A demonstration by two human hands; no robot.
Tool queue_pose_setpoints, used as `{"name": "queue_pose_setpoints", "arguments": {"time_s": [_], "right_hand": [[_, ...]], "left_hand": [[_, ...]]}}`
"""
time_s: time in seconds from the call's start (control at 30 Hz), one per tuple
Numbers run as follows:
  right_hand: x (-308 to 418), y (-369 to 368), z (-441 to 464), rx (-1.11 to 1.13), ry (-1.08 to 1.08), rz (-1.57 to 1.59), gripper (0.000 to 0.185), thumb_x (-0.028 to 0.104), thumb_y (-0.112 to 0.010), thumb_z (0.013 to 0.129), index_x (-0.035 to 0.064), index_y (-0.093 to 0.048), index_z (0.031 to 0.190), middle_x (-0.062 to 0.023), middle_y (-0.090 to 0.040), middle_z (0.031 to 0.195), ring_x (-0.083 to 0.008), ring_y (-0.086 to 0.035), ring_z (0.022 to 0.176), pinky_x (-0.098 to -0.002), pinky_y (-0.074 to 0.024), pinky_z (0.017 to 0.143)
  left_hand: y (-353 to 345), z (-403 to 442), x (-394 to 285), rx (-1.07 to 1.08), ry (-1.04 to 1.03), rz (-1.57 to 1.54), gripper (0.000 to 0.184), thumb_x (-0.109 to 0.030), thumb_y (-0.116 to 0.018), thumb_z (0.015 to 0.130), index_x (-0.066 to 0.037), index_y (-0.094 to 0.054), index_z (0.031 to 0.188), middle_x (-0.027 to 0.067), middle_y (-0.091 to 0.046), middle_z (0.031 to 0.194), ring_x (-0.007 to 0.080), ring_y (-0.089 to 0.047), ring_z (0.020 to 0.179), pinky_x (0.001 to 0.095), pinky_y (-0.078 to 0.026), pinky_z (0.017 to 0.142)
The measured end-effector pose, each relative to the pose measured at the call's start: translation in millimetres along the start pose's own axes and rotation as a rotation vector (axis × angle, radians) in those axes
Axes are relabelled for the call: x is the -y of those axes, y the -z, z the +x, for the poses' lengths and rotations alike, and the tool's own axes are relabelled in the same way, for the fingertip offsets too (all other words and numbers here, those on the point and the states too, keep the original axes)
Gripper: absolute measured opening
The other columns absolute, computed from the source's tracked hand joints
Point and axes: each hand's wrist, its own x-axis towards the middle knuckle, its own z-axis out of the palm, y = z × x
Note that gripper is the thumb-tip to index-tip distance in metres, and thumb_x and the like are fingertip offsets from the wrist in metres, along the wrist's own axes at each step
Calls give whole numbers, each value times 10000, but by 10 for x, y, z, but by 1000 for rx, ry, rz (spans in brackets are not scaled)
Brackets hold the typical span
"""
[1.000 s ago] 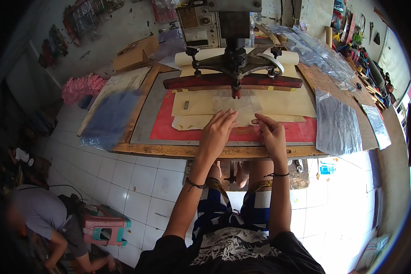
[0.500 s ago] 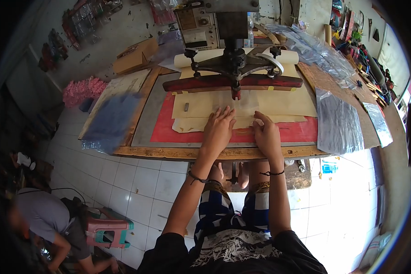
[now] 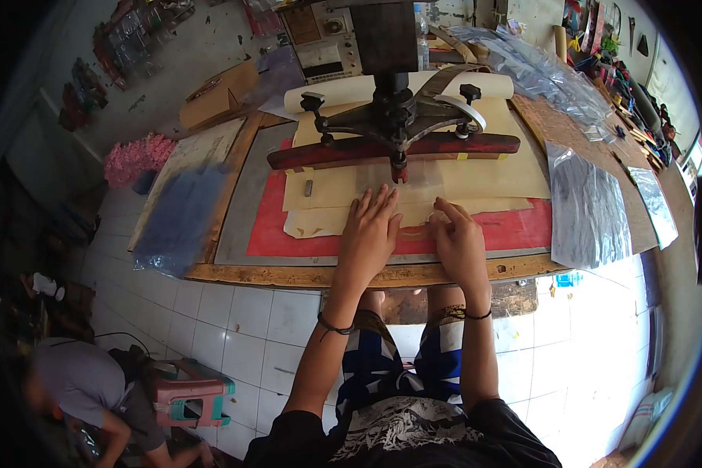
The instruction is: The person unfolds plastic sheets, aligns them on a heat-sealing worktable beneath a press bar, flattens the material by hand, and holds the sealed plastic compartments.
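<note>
My left hand (image 3: 369, 234) lies palm down on the cream sheet (image 3: 331, 204), fingers stretched forward toward a clear plastic sheet (image 3: 419, 173). To its right, my right hand (image 3: 460, 240) has its fingers bent, with thumb and index finger at the near right corner of the clear plastic. A whitish, see-through bit shows at that pinch. Just beyond my fingertips hangs the black metal press head (image 3: 398, 117) with its long dark red bar (image 3: 327, 155). Under the cream sheet is a red mat (image 3: 269, 234). A small grey metal piece (image 3: 309, 188) rests on the sheet at left.
A wooden edge (image 3: 288, 274) borders the worktable. Bluish plastic sheets (image 3: 181, 214) lie at left, and more clear sheets (image 3: 589, 207) at right. Behind the press stands a control box (image 3: 324, 43). At lower left, a person (image 3: 82, 382) bends beside a stool (image 3: 191, 402).
The head view has shifted slightly. My left hand stays flat on the sheet, while my right hand's fingers have curled more at the plastic's near corner. The press head looks unchanged.
</note>
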Motion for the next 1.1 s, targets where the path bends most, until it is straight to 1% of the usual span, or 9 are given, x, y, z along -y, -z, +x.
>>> {"name": "queue_pose_setpoints", "arguments": {"time_s": [0.03, 0.13, 0.47, 0.57, 0.63, 0.67, 0.83, 0.97, 1.1], "right_hand": [[-18, 0, 2, -2, 10, -7, 362, 77, -647, 980, -60, -658, 1315, -230, -714, 1217, -286, -759, 873, -339, -588, 756], [48, 21, 6, 1, -13, 16, 364, 72, -650, 960, -81, -658, 1291, -258, -701, 1190, -341, -763, 904, -406, -581, 801], [18, 4, 8, -4, 1, 42, 352, 81, -663, 965, -67, -667, 1284, -237, -715, 1181, -321, -760, 886, -385, -582, 790], [-7, -9, -26, -1, -4, 47, 348, 87, -663, 965, -53, -673, 1284, -225, -722, 1178, -315, -757, 868, -385, -581, 784], [-9, -7, -21, -20, 8, 51, 347, 92, -661, 966, -40, -677, 1286, -216, -727, 1171, -315, -755, 860, -391, -580, 781], [-22, 1, -35, -12, 5, 39, 346, 91, -660, 964, -35, -679, 1286, -217, -729, 1164, -320, -754, 860, -394, -580, 779], [-19, 3, -26, -25, 40, 9, 338, 82, -658, 951, -18, -690, 1272, -227, -735, 1114, -349, -748, 867, -411, -580, 772], [29, 51, -52, -21, 45, 15, 287, 72, -654, 946, -11, -714, 1214, -220, -739, 1064, -358, -742, 872, -412, -579, 769], [34, 46, -67, -22, 59, 51, 230, 68, -651, 947, 8, -736, 1152, -194, -747, 1035, -355, -740, 866, -407, -578, 761]], "left_hand": [[24, -1, -18, 2, 2, 1, 472, -249, -553, 1067, -39, -540, 1489, 189, -529, 1542, 417, -449, 1450, 509, -338, 1221], [34, -9, -25, 5, 2, 4, 485, -252, -559, 1064, -44, -525, 1501, 187, -520, 1550, 416, -443, 1454, 512, -333, 1225], [22, -23, -6, 10, -7, 30, 500, -255, -585, 1049, -48, -522, 1501, 184, -513, 1556, 418, -444, 1454, 513, -327, 1235], [28, -39, -19, -57, -40, 18, 470, -233, -587, 1034, -6, -565, 1444, 200, -567, 1501, 426, -504, 1398, 508, -357, 1208], [71, -35, -37, -34, -4, -6, 472, -235, -594, 1034, -30, -560, 1458, 191, -558, 1512, 424, -487, 1415, 501, -357, 1216], [80, -33, -54, -24, 2, -20, 474, -235, -597, 1034, -43, -558, 1466, 186, -553, 1518, 423, -478, 1424, 498, -357, 1219], [109, -59, -79, -26, -3, -17, 462, -214, -610, 1024, -38, -571, 1449, 186, -569, 1501, 425, -491, 1412, 495, -375, 1208], [99, -58, -66, -43, -13, -38, 459, -201, -629, 1016, -38, -578, 1442, 189, -576, 1491, 422, -493, 1411, 493, -381, 1203], [144, -67, -80, -30, -3, -82, 444, -188, -611, 1019, -2, -587, 1422, 216, -574, 1483, 415, -497, 1410, 480, -380, 1209]]}}
